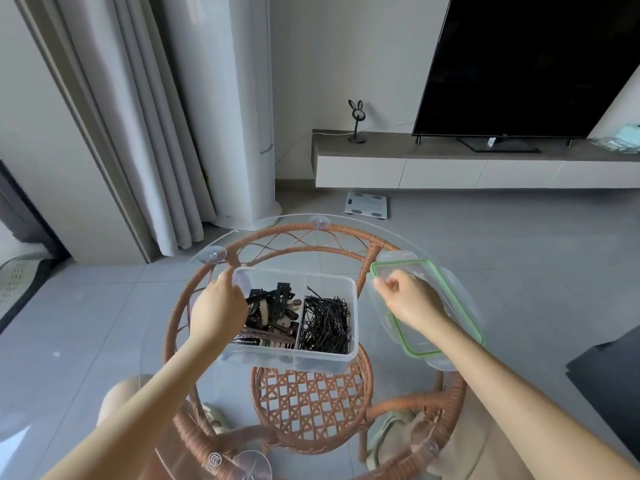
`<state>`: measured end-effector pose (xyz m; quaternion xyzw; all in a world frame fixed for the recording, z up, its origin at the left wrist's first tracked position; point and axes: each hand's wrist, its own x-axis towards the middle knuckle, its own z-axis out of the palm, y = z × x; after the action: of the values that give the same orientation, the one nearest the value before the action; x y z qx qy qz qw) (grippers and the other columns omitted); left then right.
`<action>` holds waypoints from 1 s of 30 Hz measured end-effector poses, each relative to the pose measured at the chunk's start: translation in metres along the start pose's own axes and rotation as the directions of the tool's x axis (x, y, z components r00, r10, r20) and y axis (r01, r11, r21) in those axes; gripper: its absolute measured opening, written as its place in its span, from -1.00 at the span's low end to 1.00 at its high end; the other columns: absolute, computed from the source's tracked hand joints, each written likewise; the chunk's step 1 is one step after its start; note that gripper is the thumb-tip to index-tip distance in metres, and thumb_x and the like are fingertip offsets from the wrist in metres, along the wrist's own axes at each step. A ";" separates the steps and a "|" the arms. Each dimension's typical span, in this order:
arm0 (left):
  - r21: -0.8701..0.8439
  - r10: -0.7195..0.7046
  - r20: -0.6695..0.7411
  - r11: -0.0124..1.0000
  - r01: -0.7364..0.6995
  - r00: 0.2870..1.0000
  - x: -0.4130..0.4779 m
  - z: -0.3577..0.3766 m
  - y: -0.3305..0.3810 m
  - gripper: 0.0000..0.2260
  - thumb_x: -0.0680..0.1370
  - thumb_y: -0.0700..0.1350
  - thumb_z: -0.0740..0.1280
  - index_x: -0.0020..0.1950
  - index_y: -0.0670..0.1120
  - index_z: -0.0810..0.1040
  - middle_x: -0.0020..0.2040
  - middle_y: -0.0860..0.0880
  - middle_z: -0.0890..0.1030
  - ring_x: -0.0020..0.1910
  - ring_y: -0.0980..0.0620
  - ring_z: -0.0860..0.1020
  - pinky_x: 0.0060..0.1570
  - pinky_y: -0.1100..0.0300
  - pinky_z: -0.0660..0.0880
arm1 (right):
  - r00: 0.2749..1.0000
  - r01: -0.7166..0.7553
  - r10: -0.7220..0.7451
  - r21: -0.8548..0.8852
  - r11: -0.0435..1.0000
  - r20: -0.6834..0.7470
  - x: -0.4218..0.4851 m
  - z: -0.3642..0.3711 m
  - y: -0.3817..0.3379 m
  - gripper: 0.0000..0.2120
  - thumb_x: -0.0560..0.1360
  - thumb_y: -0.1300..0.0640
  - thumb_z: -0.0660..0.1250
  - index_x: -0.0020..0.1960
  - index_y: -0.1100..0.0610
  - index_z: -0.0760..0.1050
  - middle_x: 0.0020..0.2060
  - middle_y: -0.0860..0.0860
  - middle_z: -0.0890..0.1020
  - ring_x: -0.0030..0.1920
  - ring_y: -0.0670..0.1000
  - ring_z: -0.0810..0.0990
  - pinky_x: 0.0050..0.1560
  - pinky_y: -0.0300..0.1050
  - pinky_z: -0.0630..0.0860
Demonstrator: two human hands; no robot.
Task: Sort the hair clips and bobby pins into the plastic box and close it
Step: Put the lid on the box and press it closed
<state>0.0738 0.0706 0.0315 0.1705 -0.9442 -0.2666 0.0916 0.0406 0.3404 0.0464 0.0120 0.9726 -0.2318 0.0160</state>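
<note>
A clear plastic box (351,296) with two compartments stands on the glass table. Its left compartment holds dark and brown hair clips (273,313); its right compartment holds a heap of black bobby pins (325,323). My left hand (218,306) rests on the box's far left corner, fingers on its rim. Right of the box lies the clear lid (446,299) with a green seal. My right hand (408,299) lies over the lid, fingers curled at its near left edge; whether it grips the lid is unclear.
The round glass tabletop (502,341) sits on a wicker frame (311,403) with suction cups. Beyond it are the tiled floor, a bathroom scale (367,204), curtains at the left, and a TV on a low cabinet at the right.
</note>
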 end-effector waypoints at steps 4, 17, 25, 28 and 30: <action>-0.020 -0.041 -0.011 0.999 0.041 0.999 -0.003 0.003 -0.004 -0.50 0.52 -0.33 0.08 0.45 -0.11 0.22 0.36 -0.18 0.44 0.15 -0.22 0.53 -0.14 0.12 0.42 | 0.995 0.014 0.024 -0.395 0.919 0.092 -0.015 0.015 0.012 -0.67 0.46 -0.15 0.27 -0.08 0.15 0.44 -0.19 0.03 0.55 -0.20 0.07 0.50 -0.31 -0.13 0.35; -0.308 -0.134 0.074 0.940 0.150 0.988 -0.001 0.001 -0.001 -0.47 0.48 -0.41 0.05 0.42 -0.09 0.31 0.36 -0.16 0.44 0.11 -0.14 0.51 -0.23 0.17 0.46 | 0.857 0.038 -0.223 -0.374 0.927 -0.465 -0.017 -0.031 -0.006 -0.86 0.46 0.38 0.16 0.00 0.29 0.40 -0.10 0.26 0.57 -0.14 0.25 0.58 -0.32 -0.06 0.27; -0.683 0.015 0.104 0.728 0.060 0.994 0.004 -0.061 0.011 -0.65 0.58 0.16 0.08 0.09 -0.02 0.52 0.11 -0.06 0.56 0.04 -0.01 0.53 0.14 0.06 0.43 | 0.631 0.501 -0.190 0.208 0.840 -0.752 -0.034 -0.099 -0.047 -0.77 0.58 0.10 0.04 -0.14 0.16 0.40 -0.41 -0.01 0.47 -0.36 0.13 0.55 -0.26 -0.03 0.42; -0.889 0.250 0.278 0.432 0.150 0.927 0.000 -0.088 0.020 -0.47 0.47 0.31 0.08 0.13 -0.04 0.54 0.03 -0.09 0.66 -0.03 -0.03 0.65 0.01 0.09 0.57 | 0.818 0.452 -0.155 0.452 0.769 -0.554 -0.024 -0.097 -0.064 -0.78 0.58 0.12 0.07 -0.16 0.12 0.44 -0.34 0.03 0.51 -0.50 -0.20 0.52 -0.38 -0.23 0.51; -0.900 0.338 0.335 0.392 0.192 0.880 -0.005 -0.093 0.023 -0.55 0.41 0.23 0.20 0.03 -0.09 0.60 -0.13 -0.09 0.70 -0.21 -0.01 0.68 -0.22 0.17 0.62 | 0.914 0.326 -0.124 0.516 0.792 -0.387 -0.012 -0.085 -0.071 -0.78 0.57 0.15 0.12 -0.17 0.14 0.48 -0.31 0.06 0.55 -0.57 -0.23 0.48 -0.49 -0.27 0.42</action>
<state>0.0970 0.0466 0.1216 -0.0214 -0.6373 -0.7688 -0.0485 0.0486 0.3154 0.1541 -0.0622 0.8407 -0.5066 -0.1811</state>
